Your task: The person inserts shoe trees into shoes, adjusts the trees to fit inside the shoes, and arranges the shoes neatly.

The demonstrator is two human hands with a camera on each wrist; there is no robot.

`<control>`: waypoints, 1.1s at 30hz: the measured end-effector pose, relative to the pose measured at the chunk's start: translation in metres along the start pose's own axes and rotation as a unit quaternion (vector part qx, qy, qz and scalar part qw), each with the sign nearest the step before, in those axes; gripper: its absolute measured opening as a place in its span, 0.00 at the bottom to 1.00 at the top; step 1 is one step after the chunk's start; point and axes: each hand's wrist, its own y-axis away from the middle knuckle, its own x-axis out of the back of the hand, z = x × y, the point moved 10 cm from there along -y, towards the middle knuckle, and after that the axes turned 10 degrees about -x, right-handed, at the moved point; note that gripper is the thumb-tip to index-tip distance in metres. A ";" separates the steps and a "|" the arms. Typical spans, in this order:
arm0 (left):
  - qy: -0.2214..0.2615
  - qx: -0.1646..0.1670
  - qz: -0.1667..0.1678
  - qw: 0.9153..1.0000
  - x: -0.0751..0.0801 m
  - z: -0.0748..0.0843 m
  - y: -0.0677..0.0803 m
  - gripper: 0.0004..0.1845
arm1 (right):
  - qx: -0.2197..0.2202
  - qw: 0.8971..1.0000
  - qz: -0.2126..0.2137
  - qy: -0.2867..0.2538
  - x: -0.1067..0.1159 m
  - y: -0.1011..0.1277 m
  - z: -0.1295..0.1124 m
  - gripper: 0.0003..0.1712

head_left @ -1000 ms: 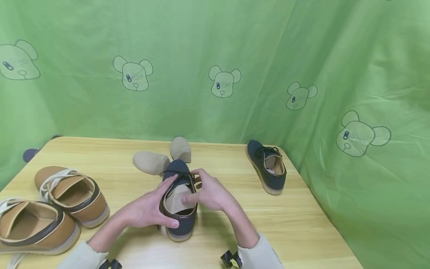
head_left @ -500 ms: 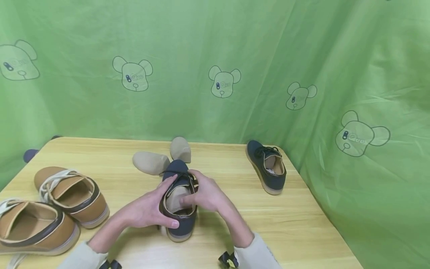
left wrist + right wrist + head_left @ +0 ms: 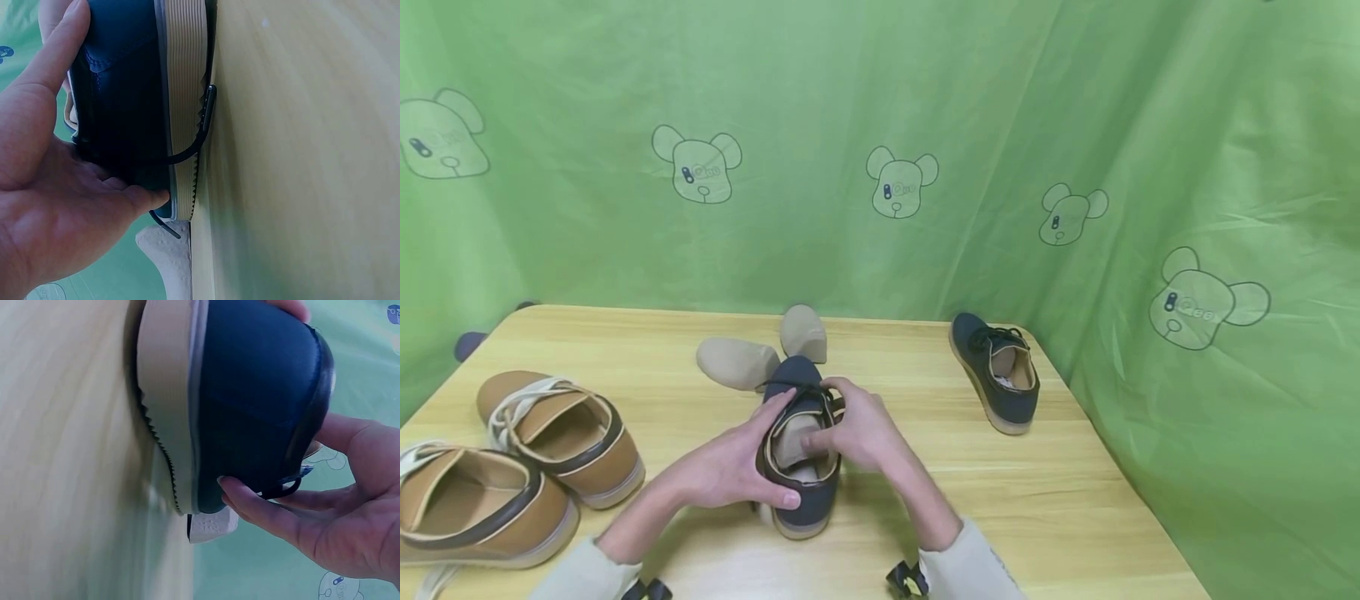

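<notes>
My left hand (image 3: 730, 471) grips the navy shoe (image 3: 801, 467) at its heel on the worktop (image 3: 1075, 500). My right hand (image 3: 857, 433) pinches what looks like the insole (image 3: 793, 437); I should feed it in flat, toe first.

The right hand (image 3: 857, 433) hides the navy shoe's (image 3: 801, 492) opening; the nearest tan shoe (image 3: 475, 508) is cropped.

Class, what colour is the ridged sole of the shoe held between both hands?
The sole is pale beige, under a navy upper; the right wrist view shows it best.
</notes>
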 end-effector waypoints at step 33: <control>0.011 -0.004 0.002 1.000 -0.001 0.000 -0.001 0.73 | 0.013 1.000 0.008 -0.012 0.004 -0.001 -0.001 0.40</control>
